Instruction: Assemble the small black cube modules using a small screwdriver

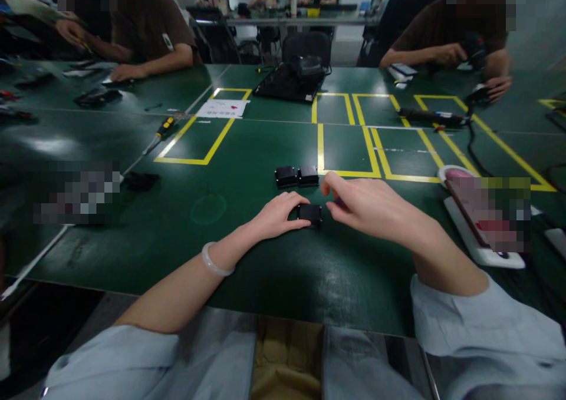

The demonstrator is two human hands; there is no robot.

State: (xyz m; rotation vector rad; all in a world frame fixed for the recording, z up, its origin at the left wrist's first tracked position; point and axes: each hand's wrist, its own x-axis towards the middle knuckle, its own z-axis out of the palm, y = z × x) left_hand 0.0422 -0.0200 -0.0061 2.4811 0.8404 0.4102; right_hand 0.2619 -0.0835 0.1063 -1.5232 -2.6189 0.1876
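Observation:
My left hand point(280, 216), with a pale bracelet at the wrist, grips a small black rectangular block point(310, 212) on the green table, thumb in front and fingers behind. Just to the right of that block, my right hand point(369, 205) hovers with bent fingers; the index finger and thumb are apart and no held thing shows between them. Behind the gripped block stand two similar black blocks side by side, a left one point(285, 176) and a right one point(308, 175). Markings on the blocks are too small to read.
Yellow tape rectangles point(212, 152) mark the green table point(265, 270). A screwdriver point(164, 128) and paper sheet point(223, 109) lie left, a phone point(481, 211) on a white stand right. A black panel point(283, 85) lies at the back. Two people work across the table.

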